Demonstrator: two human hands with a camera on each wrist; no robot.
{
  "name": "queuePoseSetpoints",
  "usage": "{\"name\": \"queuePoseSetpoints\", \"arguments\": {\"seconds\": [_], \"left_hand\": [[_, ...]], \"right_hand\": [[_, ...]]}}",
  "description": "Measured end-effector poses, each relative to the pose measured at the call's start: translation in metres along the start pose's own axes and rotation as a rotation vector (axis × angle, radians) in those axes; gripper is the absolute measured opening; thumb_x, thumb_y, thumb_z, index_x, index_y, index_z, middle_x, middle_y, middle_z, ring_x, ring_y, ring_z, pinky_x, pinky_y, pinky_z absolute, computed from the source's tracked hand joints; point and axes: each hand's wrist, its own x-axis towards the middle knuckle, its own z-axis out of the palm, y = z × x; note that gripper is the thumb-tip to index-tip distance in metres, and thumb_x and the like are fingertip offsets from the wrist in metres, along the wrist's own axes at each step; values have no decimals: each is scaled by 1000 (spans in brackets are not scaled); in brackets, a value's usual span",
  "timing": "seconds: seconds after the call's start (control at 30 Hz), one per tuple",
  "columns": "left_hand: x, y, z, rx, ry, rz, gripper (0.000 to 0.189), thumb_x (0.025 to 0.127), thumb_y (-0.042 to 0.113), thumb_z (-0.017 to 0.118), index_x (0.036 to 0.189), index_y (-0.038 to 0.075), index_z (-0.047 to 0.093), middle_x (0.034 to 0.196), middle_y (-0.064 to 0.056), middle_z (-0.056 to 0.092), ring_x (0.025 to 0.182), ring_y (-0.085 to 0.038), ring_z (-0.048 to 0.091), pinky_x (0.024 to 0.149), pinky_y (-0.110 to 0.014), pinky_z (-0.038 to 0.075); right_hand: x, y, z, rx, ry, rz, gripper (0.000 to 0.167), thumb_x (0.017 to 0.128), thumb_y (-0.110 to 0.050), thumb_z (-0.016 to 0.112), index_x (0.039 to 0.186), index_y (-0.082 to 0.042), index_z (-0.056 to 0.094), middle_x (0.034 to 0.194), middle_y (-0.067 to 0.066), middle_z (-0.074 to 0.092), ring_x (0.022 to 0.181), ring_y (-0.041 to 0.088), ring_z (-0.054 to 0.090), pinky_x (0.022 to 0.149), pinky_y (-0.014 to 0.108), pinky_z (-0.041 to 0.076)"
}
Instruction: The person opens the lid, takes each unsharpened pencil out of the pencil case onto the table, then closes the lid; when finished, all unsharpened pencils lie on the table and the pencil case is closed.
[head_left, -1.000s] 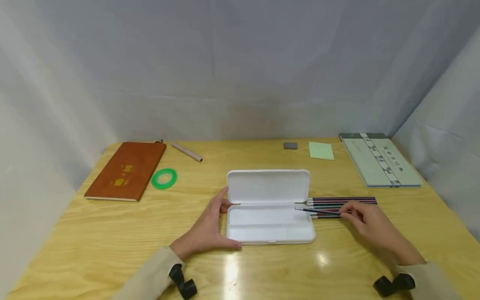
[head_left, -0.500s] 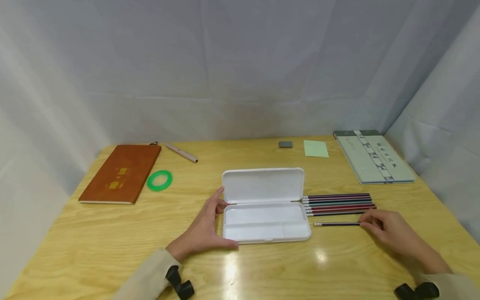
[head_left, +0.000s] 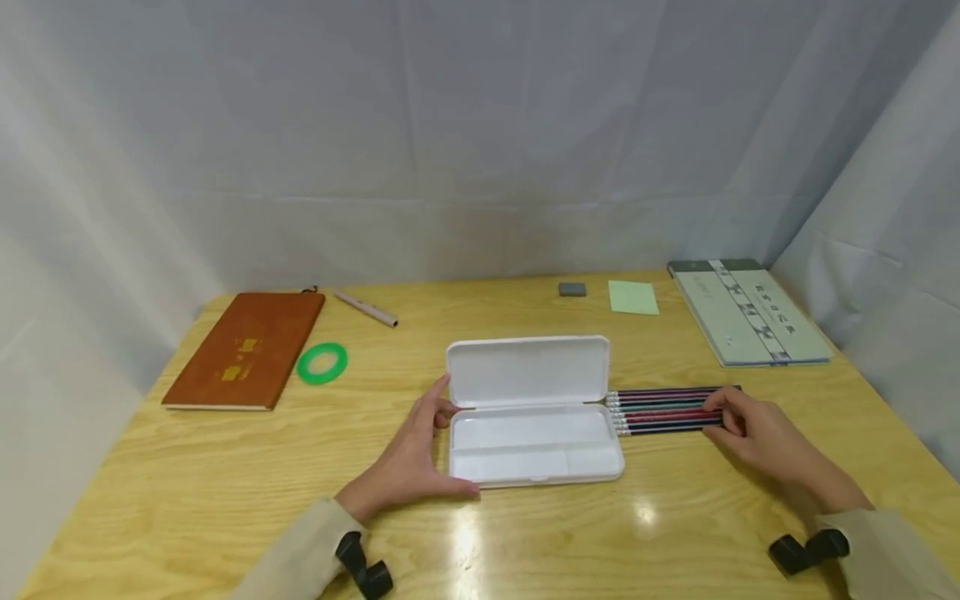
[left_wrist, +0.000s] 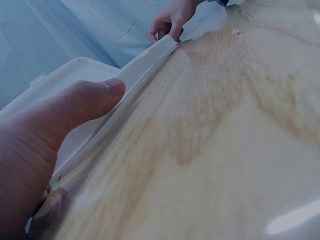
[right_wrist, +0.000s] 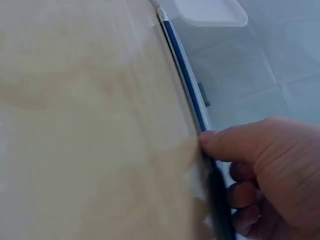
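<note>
A white pencil case (head_left: pixel 525 429) lies with its lid raised, its tray holding nothing. My left hand (head_left: pixel 408 462) holds the case's left end, fingers at the back corner and thumb (left_wrist: pixel 95 100) along the front edge. Right of the case, several dark, red and teal pencils (head_left: pixel 660 410) lie side by side in a row, white eraser ends towards the case. My right hand (head_left: pixel 768 437) grips the row near its right ends, fingers over it and thumb at the front side. In the right wrist view the thumb presses against a blue pencil (right_wrist: pixel 182 65).
On the left lie a brown notebook (head_left: pixel 247 350), a green tape roll (head_left: pixel 302 367) and a pinkish pen (head_left: pixel 366 308). Towards the back right are a grey eraser (head_left: pixel 572 289), a pale green sticky note (head_left: pixel 632 297) and a light green book (head_left: pixel 753 317).
The right hand brings a single dark pencil out of the case's side to the front of the row, then moves back and left onto the row. The left hand stays on the case.
</note>
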Motion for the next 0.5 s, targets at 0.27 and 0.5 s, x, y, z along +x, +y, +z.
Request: {"name": "queuePoseSetpoints", "arguments": {"seconds": [0.27, 0.5], "left_hand": [[-1, -1, -1, 1, 8, 15, 139, 51, 50, 92, 155, 21, 5, 125, -1, 48, 104, -13, 45, 91, -32, 45], [-1, -1, 0, -14, 11, 22, 139, 50, 49, 93, 155, 19, 5, 124, -2, 49, 104, -13, 46, 92, -32, 45]], "right_hand": [[29, -14, -8, 81, -110, 23, 28, 83, -2, 72, 106, -6, 58, 64, -12, 38, 53, -4, 32, 52, 20, 35], [70, -38, 13, 322, -198, 113, 40, 97, -13, 57, 133, 0, 45, 67, -3, 45, 51, 4, 36, 49, 24, 36]]}}
